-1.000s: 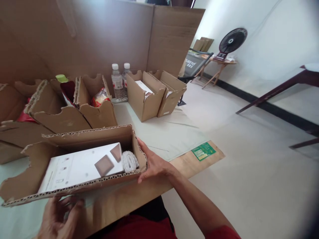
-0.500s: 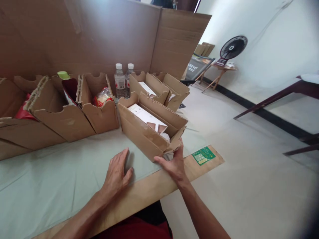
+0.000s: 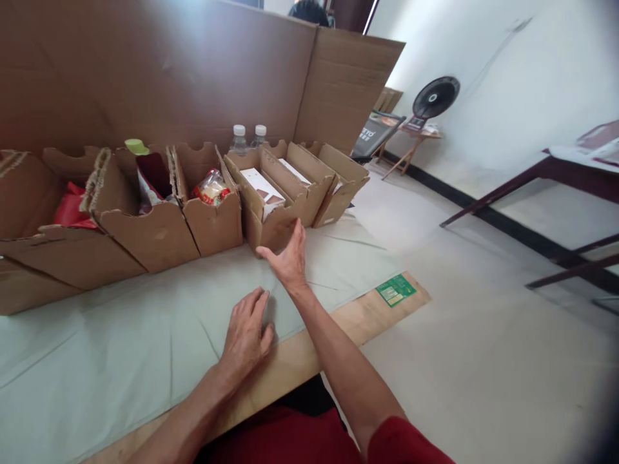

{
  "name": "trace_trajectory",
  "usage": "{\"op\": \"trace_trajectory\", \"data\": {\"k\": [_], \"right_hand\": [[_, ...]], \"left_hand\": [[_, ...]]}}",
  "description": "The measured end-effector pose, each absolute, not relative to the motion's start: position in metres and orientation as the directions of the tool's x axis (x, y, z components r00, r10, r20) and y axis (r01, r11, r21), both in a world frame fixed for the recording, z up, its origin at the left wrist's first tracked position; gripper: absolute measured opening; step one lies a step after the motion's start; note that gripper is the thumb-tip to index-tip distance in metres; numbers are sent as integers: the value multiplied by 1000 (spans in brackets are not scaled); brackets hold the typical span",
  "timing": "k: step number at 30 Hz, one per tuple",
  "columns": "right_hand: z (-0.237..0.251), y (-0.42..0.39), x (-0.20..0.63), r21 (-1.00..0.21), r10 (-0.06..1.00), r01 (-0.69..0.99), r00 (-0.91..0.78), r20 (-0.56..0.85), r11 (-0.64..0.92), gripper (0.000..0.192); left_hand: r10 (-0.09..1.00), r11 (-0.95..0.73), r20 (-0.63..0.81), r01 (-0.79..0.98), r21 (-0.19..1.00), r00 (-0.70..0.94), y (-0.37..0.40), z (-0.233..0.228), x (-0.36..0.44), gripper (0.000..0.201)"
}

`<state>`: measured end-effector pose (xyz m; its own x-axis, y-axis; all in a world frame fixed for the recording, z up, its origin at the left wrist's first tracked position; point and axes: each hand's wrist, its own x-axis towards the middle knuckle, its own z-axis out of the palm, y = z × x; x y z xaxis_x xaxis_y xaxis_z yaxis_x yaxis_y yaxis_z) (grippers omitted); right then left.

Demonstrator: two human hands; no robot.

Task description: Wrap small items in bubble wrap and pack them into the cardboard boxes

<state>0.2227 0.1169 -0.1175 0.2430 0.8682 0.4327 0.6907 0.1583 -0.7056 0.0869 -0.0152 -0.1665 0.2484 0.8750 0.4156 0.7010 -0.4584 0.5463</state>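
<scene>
The box (image 3: 264,212) with the white card inside now stands in the row at the frame's centre, pushed back from the near edge where we had it half a second ago. It sits tight between the snack box (image 3: 210,216) on its left and two more boxes (image 3: 319,187) on its right. Our right hand (image 3: 289,258) has let go of it: the grip is apart, fingers spread, fingertips at or just off the box's near end, and we cannot tell if they touch. Our left hand (image 3: 247,328) lies flat and empty on the tabletop (image 3: 120,341), lower centre, its grip apart too. We judge the box placed, with the row filled at that spot.

Farther left, another box (image 3: 145,219) holds a dark red packet with a green cap (image 3: 136,147) above it, and red wrapping shows in the box at the far left edge. Two bottles (image 3: 247,136) stand behind the row, against the tall cardboard wall (image 3: 193,71). A green label (image 3: 395,289) lies on the bare wooden edge of the tabletop, right of centre. In the upper right, a fan (image 3: 432,98) stands on a small table by the wall. Nothing lies between our hands and the row.
</scene>
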Motion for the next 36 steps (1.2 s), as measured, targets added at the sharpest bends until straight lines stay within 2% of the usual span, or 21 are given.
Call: {"op": "trace_trajectory", "data": {"k": [4,6,12,15,18,21,23,25,29,32,36], "right_hand": [[-113,91,230,-607,923,758,15,384,240,71],[-110,84,231,-578,928,756,-103,358,308,59],[-104,115,225,-594,955,752,-165,248,285,73],[-103,119,230,-621,950,719,-223,217,311,66],[-87,113,229,-646,935,676,-245,255,353,56],[-51,116,208,-685,894,574,-276,354,449,64],[-24,128,187,-644,866,580,-343,364,500,68],[-2,142,166,-540,857,666,-424,293,514,63],[10,151,146,-354,876,801,-442,194,483,28],[2,122,165,-325,864,802,-448,228,502,20],[-5,54,232,-340,726,643,-582,367,687,21]], "left_hand": [[872,-463,420,700,543,251,-18,-165,86,60],[870,-467,421,703,536,257,-18,-164,86,60],[863,-475,423,730,491,277,-18,-163,87,56],[857,-484,420,743,462,296,-19,-159,87,52],[860,-482,410,749,454,304,-21,-157,87,50],[859,-479,418,755,447,296,-22,-158,88,50],[857,-475,441,740,477,266,-21,-159,88,47],[858,-460,479,693,555,187,-19,-156,86,39],[852,-343,503,568,748,-148,-7,-138,68,23],[784,-226,453,484,845,-425,3,-120,43,21],[634,-182,330,279,943,-699,4,-99,17,43]]}}
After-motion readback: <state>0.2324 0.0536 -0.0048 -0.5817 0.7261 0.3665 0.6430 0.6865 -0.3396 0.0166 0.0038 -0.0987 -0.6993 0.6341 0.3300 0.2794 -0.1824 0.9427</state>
